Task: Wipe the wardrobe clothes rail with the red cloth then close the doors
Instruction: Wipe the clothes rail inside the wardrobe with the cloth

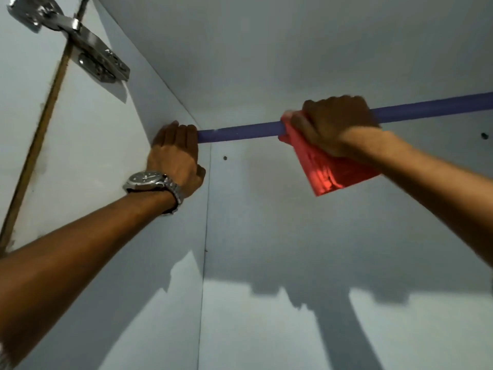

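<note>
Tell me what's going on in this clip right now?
A person is reaching up inside a white wardrobe. The right hand grips the red cloth wrapped over the purple clothes rail, partway along it. The left hand, with a wristwatch on that wrist, holds the rail's left end by the side panel. A metal door hinge shows at upper left, so that door is open.

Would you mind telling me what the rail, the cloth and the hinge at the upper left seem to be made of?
The rail looks like a smooth tube with a matte purple coating or sleeve; whether metal or plastic lies under it cannot be told. The red cloth is soft woven fabric, judging by its folds and drape. The hinge is bright polished metal, likely steel, with sharp reflections.
</note>
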Tool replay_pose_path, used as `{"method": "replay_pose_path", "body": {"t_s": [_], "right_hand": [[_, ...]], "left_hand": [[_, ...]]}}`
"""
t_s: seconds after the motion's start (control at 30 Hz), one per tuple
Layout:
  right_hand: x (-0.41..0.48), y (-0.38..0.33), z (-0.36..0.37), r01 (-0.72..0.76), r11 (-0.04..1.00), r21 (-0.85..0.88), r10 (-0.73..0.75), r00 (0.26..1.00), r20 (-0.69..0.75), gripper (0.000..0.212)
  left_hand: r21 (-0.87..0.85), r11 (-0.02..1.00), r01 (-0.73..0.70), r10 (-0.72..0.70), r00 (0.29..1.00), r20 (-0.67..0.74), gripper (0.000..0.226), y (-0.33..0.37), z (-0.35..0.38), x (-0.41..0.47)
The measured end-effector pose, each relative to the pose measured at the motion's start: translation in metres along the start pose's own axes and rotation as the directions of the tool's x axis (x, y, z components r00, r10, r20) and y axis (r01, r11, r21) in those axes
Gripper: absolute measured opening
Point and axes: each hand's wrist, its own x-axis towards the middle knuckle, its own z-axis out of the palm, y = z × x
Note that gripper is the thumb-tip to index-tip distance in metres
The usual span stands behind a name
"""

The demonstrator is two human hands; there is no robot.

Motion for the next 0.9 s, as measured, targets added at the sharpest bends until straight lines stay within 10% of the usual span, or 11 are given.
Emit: {"method": "replay_pose_path", "body": {"t_s": [0.13,0.3,0.4,0.57,0.73,0.9], "right_hand": [[0.018,-0.012,-0.002,-0.231,0.973,-0.023,0.232,0.971,0.051,0.065],[-0.044,-0.002,0.014,0.094,0.991,-0.093,-0.105,0.987,-0.123,0.054],[-0.044,0.071,0.0,-0.016,0.999,-0.049,0.012,0.997,-0.071,0.051],[-0.013,0.137,-0.037,-0.248,0.963,-0.102,0.268,0.891,0.366,0.041],[-0.054,0.124,-0.015,-0.151,0.984,-0.1,0.14,0.984,-0.106,0.056],[-0.077,0.214,-0.025,-0.11,0.981,-0.16,0.101,0.993,-0.06,0.054]], "left_hand": [[-0.093,0.994,0.05,-0.048,0.999,0.02,0.083,0.024,0.001,0.0],[-0.256,0.966,0.032,-0.067,0.989,-0.129,0.082,0.084,0.004,-0.007],[-0.303,0.953,-0.007,-0.055,0.979,-0.195,0.079,0.116,0.0,-0.002],[-0.28,0.955,-0.093,0.02,0.967,-0.254,0.076,0.175,-0.017,0.01],[-0.278,0.95,-0.144,0.054,0.95,-0.308,0.072,0.242,-0.034,0.022],[-0.32,0.932,-0.17,0.054,0.938,-0.342,0.071,0.29,-0.042,0.032]]}}
